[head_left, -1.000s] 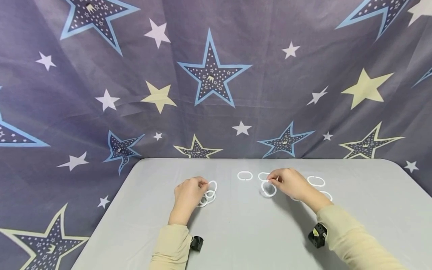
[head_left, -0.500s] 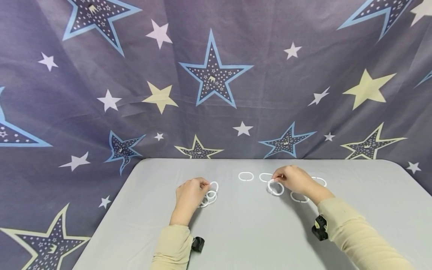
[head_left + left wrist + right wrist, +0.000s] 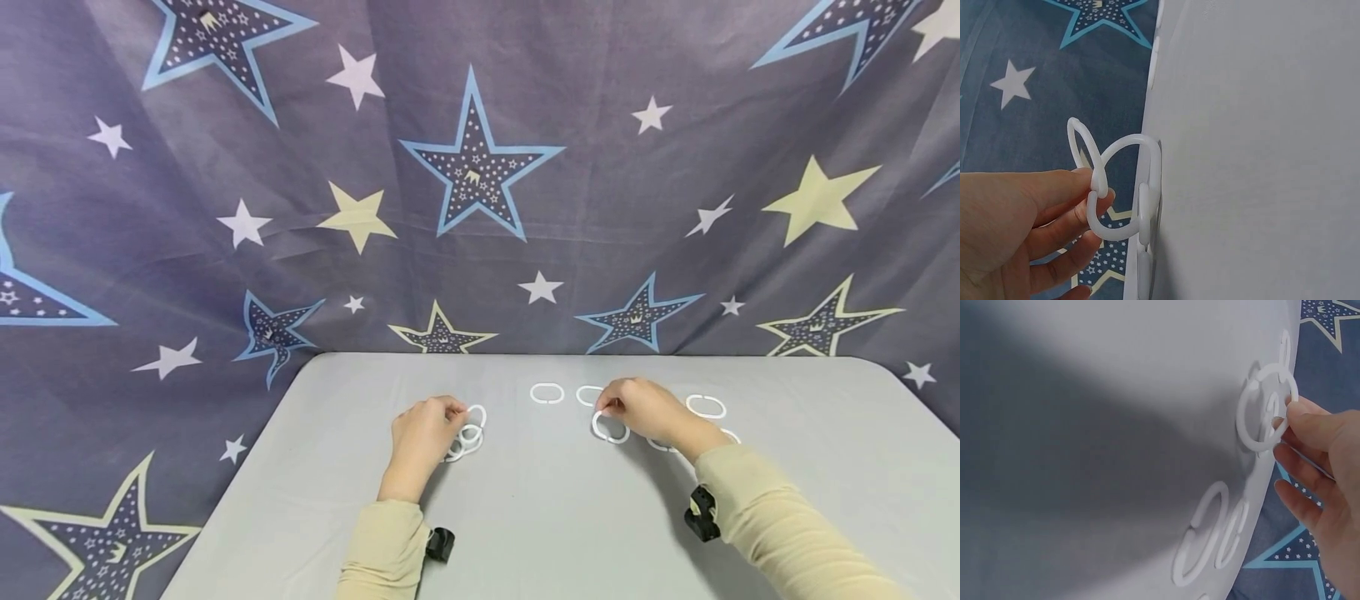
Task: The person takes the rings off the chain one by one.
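Observation:
On the left of the head view, my left hand (image 3: 423, 437) pinches a white oval plastic chain link (image 3: 1092, 150) between thumb and fingertips. That link is hooked through another white link (image 3: 1119, 234), and more joined links hang down towards the table from it. To the right, my right hand (image 3: 651, 410) pinches a single white link (image 3: 1241, 422) by its edge, close over the table. A small gap shows in the ring of this link. The two hands stand well apart, and part of the left hand's chain is hidden behind its fingers.
Loose white links lie on the grey table (image 3: 517, 517): one link (image 3: 547, 384) at the back, another (image 3: 587, 388) partly behind my right hand, and a link (image 3: 705, 397) further right. Others lie under my right wrist. A star-patterned curtain (image 3: 480, 275) hangs behind the table.
My right hand has shifted slightly right with its link, then dipped a little lower. The left hand holds its chain almost still.

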Demonstrator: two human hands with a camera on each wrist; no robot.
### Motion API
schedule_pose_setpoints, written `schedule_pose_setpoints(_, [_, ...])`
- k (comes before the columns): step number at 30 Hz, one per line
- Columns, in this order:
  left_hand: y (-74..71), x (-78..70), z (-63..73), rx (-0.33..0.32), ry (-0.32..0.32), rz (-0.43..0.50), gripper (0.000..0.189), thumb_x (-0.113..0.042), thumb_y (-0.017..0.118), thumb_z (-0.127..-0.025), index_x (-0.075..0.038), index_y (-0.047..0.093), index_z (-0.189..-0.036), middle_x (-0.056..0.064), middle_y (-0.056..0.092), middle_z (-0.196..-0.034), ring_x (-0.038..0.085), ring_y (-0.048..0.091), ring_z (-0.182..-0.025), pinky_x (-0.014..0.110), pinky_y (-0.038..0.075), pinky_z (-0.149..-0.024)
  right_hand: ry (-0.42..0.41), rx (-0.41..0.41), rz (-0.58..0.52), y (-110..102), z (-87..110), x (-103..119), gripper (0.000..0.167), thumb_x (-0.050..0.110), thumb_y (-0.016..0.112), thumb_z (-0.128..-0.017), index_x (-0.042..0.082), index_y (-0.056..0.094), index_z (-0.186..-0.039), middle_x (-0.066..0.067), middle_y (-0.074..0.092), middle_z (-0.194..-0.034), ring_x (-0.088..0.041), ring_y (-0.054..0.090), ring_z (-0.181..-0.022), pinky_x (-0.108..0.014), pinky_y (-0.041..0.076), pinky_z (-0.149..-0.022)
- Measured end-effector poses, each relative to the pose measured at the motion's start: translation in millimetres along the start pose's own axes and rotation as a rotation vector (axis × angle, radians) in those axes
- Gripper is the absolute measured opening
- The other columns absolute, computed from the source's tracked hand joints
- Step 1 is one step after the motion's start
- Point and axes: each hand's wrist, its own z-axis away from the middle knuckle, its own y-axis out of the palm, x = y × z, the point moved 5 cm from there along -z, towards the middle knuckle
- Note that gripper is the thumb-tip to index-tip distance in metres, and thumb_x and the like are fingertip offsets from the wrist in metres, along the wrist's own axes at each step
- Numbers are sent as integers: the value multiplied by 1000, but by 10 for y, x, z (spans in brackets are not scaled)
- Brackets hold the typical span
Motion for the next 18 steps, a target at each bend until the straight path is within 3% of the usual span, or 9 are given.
schedule_pose_setpoints(18, [7,-1,-2,-4,4,-4,8,-28,73,-89,-22,78,-91,-13,69,-77,8,61,-66,34,46,-61,-37,36,47,158,14,49,15,5,74,-86,20,74,-85,11,66,-85,-13,64,-81,-34,53,-72])
